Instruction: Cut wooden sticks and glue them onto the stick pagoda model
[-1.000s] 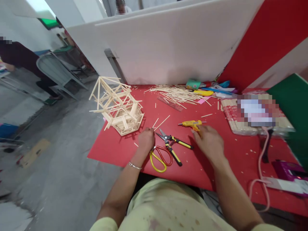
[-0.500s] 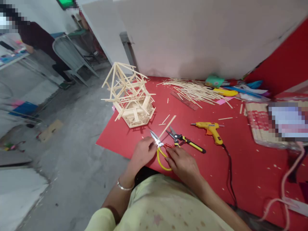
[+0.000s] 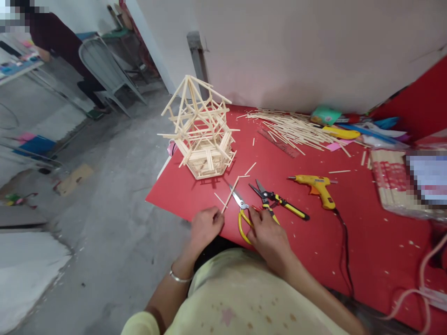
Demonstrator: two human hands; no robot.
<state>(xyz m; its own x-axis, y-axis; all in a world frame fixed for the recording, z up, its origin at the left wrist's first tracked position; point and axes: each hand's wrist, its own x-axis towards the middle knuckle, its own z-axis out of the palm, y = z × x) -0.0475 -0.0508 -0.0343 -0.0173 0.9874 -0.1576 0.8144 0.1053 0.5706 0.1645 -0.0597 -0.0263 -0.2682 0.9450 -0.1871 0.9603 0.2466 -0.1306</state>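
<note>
Scissors (image 3: 241, 203) are lying on red tabletop (image 3: 370, 251), long axis slanting forward-left from nearer right hand (image 3: 267, 230), which is touching handles (image 3: 240, 224), grasp unclear. Left hand (image 3: 206, 225) is pinching thin stick (image 3: 228, 199), crossing blades (image 3: 238, 197).

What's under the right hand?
The right hand covers part of the scissors; their blades and parts of the yellow and red handles show. One handle of the black-and-yellow cutters runs behind it too. The rest of both is hidden.
</note>
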